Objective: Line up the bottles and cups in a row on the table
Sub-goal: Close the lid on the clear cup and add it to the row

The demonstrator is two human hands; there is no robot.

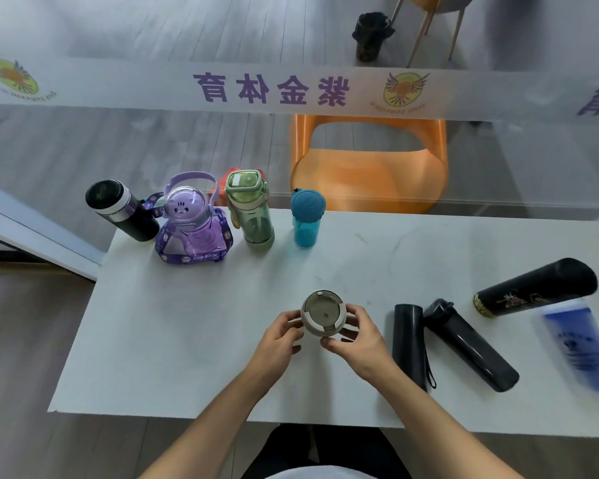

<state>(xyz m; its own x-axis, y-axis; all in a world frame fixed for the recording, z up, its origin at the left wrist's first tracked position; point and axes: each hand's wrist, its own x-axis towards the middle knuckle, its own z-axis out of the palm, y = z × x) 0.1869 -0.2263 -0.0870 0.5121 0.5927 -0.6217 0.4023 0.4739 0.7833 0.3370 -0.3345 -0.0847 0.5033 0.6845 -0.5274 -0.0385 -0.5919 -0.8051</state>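
A beige cup (pixel 323 312) with a grey lid stands upright near the middle of the white table (pixel 194 340). My left hand (pixel 280 337) and my right hand (pixel 355 335) grip it from both sides. Along the far edge stand a black flask (pixel 125 212), a purple cartoon bottle (pixel 192 224), a green bottle (pixel 253 209) and a blue cup (pixel 306 217). At the right lie two black bottles (pixel 408 344) (pixel 471 344), a dark flask (pixel 536 286) and a blue bottle (pixel 581 347).
A glass wall with a printed white band (pixel 291 89) rises just behind the table. Behind the glass are an orange chair (pixel 367 167) and a black bin (pixel 372 36). An orange item (pixel 223 183) peeks from behind the purple and green bottles.
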